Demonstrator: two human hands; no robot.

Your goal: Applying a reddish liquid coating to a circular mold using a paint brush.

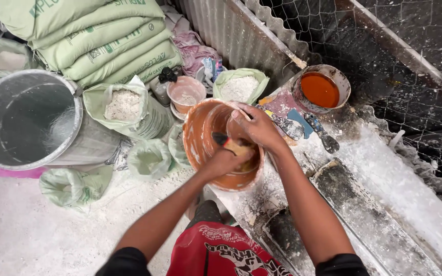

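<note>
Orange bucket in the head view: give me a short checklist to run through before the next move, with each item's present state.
1. Right hand steadies the rim of the orange bucket: ok.
2. Left hand has a closed grip on the brush inside the bucket: ok.
3. Bucket fully seated on the dusty ledge: not ok, part overhangs the edge.
4. Amount of mix left in the bucket: cannot tell, hands hide it.
5. Pot of orange liquid upright, apart from the hands: ok.
</note>
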